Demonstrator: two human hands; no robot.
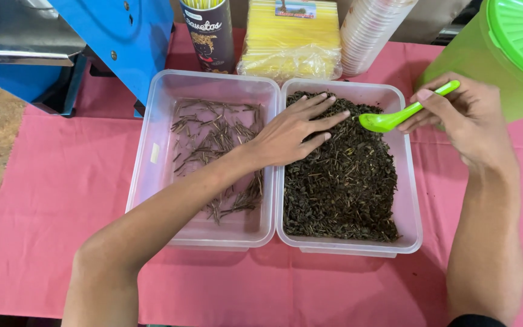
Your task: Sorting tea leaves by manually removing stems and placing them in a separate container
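- Blue machine [116, 42]: stood at the upper left of the frame, on the pink cloth [62, 181], behind the left tub.
- Left tub [152, 151]: clear plastic, centre-left; it held a thin scatter of pale stalks [207, 136], the floor showing between them. The left forearm crossed over it on a slant from lower left to upper right.
- Left hand [289, 136]: lay open, palm down, fingers spread and pointing right and slightly up; it rested on the dark leaves at the upper left corner of the right tub, gripping nothing that could be seen.
- Right tub [410, 200]: clear plastic, touching the left tub side by side at centre frame; filled near its rim with dark dried leaves [340, 188] mixed with stalks.
- Green spoon [398, 115]: long axis ran from lower left to upper right, bowl low over the leaves at the tub's upper right, just beside the left fingertips but apart from them; the handle rose to the right.
- Right hand [470, 118]: closed round the spoon's handle, thumb on top, at the right of the frame, outside the tub's wall.
- Green lidded container [503, 48]: upper right corner, behind the right hand.
- Back row, top centre: a dark tube of straws [210, 36], a yellow packet [292, 39], a stack of clear cups [370, 30].
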